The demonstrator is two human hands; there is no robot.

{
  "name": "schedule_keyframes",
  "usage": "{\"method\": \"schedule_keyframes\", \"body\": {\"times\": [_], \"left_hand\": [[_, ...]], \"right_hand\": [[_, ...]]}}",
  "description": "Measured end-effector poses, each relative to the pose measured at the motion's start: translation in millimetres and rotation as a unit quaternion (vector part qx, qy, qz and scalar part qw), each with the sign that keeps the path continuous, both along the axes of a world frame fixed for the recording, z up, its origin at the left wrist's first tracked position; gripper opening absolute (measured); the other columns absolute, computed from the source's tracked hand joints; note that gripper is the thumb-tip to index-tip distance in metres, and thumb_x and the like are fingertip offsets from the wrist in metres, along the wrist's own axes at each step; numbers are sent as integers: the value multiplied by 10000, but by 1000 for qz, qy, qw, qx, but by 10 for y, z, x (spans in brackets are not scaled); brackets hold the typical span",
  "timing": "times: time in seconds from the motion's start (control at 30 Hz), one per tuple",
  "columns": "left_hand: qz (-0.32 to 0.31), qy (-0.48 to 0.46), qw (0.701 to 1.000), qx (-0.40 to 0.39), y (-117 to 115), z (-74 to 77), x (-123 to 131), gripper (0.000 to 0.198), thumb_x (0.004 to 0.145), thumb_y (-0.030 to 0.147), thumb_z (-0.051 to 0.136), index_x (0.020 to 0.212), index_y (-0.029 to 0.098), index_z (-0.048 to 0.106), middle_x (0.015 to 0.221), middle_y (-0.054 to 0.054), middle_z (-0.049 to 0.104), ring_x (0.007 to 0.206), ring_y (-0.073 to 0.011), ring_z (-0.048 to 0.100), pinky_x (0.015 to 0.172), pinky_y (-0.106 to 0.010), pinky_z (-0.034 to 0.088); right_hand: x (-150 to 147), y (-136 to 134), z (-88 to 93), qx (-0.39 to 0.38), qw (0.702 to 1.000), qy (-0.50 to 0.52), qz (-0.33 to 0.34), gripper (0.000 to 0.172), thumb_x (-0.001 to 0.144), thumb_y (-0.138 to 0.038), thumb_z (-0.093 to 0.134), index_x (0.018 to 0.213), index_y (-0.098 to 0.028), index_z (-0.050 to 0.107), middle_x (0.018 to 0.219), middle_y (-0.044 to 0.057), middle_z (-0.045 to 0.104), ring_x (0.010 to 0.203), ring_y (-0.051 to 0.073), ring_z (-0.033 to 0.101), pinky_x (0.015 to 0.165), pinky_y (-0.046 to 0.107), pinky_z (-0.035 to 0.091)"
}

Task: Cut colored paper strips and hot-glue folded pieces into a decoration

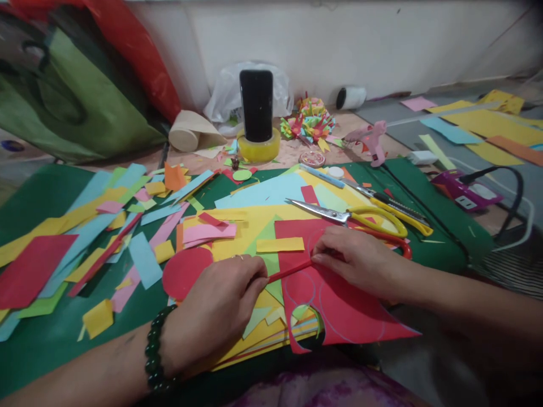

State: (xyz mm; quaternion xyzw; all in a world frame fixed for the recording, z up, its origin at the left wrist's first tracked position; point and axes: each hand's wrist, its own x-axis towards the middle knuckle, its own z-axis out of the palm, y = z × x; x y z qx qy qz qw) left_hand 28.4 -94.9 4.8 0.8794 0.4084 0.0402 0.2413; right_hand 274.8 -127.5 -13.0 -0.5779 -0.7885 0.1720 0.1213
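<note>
A thin red paper strip (289,272) stretches between my two hands. My left hand (216,311), with a dark bead bracelet on the wrist, is closed and pinches the strip's left end. My right hand (356,260) pinches the right end with thumb and forefinger. Both hands rest over a red paper sheet (339,299) marked with drawn circles and with round holes cut out of it. A red paper circle (184,272) lies just left of my left hand. Yellow-handled scissors (352,215) lie shut just beyond my right hand.
Coloured paper scraps (106,232) litter the green mat (42,192). A yellow utility knife (394,206), a pink glue gun (369,138), a phone standing in a tape roll (257,113), a paper flower (309,121) and a purple power strip (464,192) lie beyond.
</note>
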Motion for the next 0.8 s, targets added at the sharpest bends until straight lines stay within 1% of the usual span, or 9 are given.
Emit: {"method": "schedule_keyframes", "body": {"times": [0.17,0.27,0.37,0.5,0.63,0.8], "left_hand": [[-5,10,1000,-5,-1,-11,-3,217,919,237,453,736,196,561,693,-4,608,612,-143,523,554,-253,348],[1,32,999,-23,7,1,16,203,922,229,443,758,195,558,715,-7,612,630,-147,525,568,-257,344],[5,56,997,-44,12,15,35,200,927,222,424,775,195,551,735,-11,611,651,-153,530,583,-260,343],[2,51,997,-53,-2,18,31,193,941,227,401,820,197,548,770,-15,612,685,-161,536,608,-265,349],[3,52,997,-51,-15,22,21,206,956,241,385,818,193,530,768,-14,599,649,-152,508,587,-264,328],[-8,56,997,-51,-6,27,29,206,964,239,366,829,192,515,757,-11,579,646,-153,493,587,-268,321]], "right_hand": [[14,35,22,-12,1000,-10,0,147,893,-256,574,794,-195,665,794,47,679,709,172,605,593,270,422],[34,57,28,-45,999,-12,-10,162,898,-281,561,813,-190,664,824,58,675,759,186,603,631,284,425],[49,63,26,-71,997,1,-4,188,920,-284,522,835,-185,658,862,69,670,807,192,598,674,298,431],[56,52,23,-76,997,2,9,206,936,-281,487,833,-187,639,882,74,652,838,205,583,712,328,434],[57,44,21,-81,997,4,7,194,935,-276,484,829,-188,620,875,72,640,838,209,573,712,336,432],[65,41,-8,-63,998,7,16,209,942,-281,467,821,-189,611,866,68,627,814,197,563,713,334,424]]}}
